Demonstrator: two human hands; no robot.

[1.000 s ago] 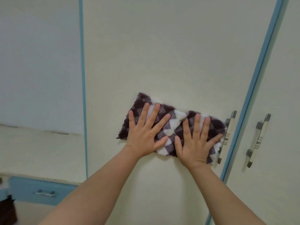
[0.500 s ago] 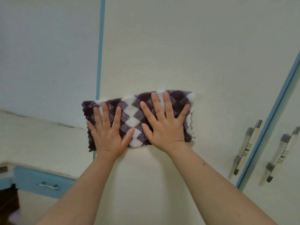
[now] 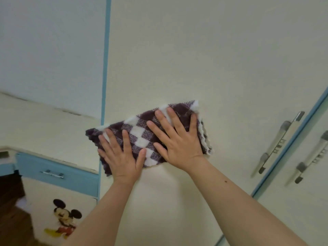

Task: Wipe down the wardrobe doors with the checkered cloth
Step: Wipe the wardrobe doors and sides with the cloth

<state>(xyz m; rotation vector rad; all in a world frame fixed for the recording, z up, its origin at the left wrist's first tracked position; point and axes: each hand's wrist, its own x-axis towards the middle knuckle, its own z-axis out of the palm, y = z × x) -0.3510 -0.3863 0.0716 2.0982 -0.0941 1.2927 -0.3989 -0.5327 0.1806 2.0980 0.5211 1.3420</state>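
Note:
The checkered cloth [image 3: 140, 137], dark purple and white, lies flat against the cream wardrobe door [image 3: 204, 59], its left end at the door's blue left edge. My left hand [image 3: 120, 155] presses flat on the cloth's lower left part, fingers spread. My right hand [image 3: 177, 139] presses flat on its right part, fingers spread upward. Both palms pin the cloth to the door; neither hand grips it in a fist.
A metal door handle [image 3: 276, 144] sits at the door's right edge, and a second handle [image 3: 312, 160] is on the neighbouring door. At the lower left stand a blue drawer [image 3: 56, 173] with a small handle and a cartoon mouse sticker [image 3: 63, 219].
Both hands slid the cloth leftward across the door, from beside the right handle to the door's left edge. Over the last half second it dropped slightly and tilted.

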